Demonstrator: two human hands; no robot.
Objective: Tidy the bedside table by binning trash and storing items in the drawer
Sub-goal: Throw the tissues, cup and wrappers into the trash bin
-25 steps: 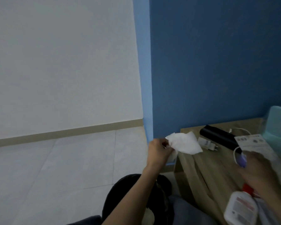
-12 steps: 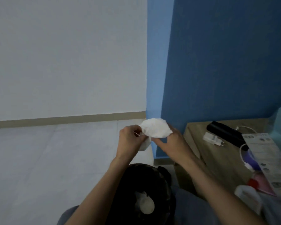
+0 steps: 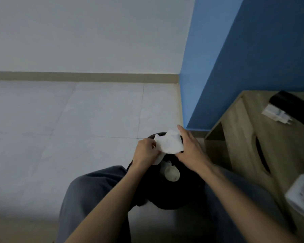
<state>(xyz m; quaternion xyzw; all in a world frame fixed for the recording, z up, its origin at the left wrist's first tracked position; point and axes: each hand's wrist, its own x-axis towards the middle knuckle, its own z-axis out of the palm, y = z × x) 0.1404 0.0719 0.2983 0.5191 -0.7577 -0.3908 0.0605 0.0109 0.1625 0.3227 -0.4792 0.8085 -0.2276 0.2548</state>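
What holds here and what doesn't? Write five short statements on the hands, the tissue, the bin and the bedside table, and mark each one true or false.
1. The left hand and the right hand both touch the white tissue. True.
2. A white charger plug lies on the bedside table. True.
3. The white tissue lies on the bedside table. False: it is held above the black bin.
4. The black bin is empty. False: a pale crumpled scrap lies in it.
5. The right hand holds the white charger plug. False: the plug lies apart from both hands.
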